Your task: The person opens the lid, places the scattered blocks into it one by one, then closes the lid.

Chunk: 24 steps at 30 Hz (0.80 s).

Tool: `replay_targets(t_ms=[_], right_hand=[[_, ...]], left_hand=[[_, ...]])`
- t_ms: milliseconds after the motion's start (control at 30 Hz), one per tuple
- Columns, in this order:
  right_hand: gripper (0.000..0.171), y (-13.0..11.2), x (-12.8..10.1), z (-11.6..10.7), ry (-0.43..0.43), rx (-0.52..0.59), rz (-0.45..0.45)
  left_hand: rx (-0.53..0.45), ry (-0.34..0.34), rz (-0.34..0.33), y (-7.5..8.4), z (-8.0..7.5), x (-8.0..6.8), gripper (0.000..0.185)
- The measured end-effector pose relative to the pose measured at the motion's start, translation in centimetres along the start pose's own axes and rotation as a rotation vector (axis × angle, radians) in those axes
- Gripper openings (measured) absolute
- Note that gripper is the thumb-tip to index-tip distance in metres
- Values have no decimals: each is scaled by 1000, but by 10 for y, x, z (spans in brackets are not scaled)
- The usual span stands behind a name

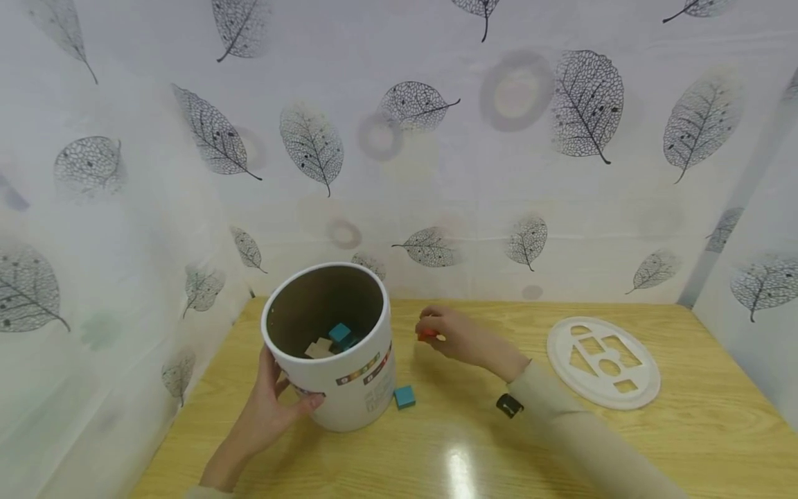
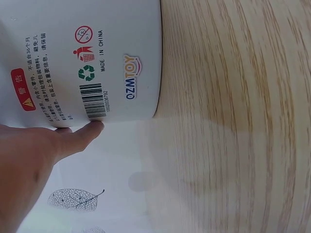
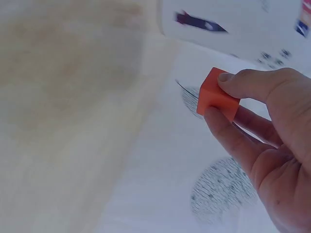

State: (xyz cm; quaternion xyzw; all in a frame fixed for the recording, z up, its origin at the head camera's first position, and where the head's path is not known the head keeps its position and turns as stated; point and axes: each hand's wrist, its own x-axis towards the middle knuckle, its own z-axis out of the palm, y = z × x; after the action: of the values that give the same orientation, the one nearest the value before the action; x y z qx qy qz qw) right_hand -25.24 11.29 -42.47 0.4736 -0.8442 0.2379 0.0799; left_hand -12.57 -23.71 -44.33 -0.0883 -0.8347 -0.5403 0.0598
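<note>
A white cylindrical bucket (image 1: 339, 405) stands on the table with its open top tipped toward me. My left hand (image 1: 264, 409) holds its left side, thumb against the front wall; in the left wrist view a finger lies beside the barcode print. Inside the bucket are a teal block (image 1: 339, 333) and some beige blocks (image 1: 320, 348). To the right of the bucket, my right hand (image 1: 461, 336) pinches an orange block (image 3: 217, 94) between thumb and fingers, just above the table. One flat teal block (image 1: 404, 397) lies against the bucket's lower right side.
On the right of the wooden table (image 1: 698, 443) lies a round white lid (image 1: 598, 391) with shape cutouts. A small black object (image 1: 510, 405) is beside my right sleeve. Leaf-patterned sheeting (image 1: 430, 187) closes off the back and sides.
</note>
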Motion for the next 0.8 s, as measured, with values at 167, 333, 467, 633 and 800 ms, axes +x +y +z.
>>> replay_targets(t_ms=[167,333,467,633,800], right_hand=[[18,3,9,-20,113,-46,-58],[18,0,22,-43,157,-92,-94],[18,-5,31,-62,142,-90,-93],[16,-10,43,-78,150,-108,-150],[15,-16,54,-90,143,-117,-165]], left_hand=[[3,2,16,0,0,0,123],[1,-1,12,1,0,1,123],[-5,-6,6,1,1,2,123],[-12,-3,3,2,0,2,123],[-13,-2,-4,2,0,1,122]])
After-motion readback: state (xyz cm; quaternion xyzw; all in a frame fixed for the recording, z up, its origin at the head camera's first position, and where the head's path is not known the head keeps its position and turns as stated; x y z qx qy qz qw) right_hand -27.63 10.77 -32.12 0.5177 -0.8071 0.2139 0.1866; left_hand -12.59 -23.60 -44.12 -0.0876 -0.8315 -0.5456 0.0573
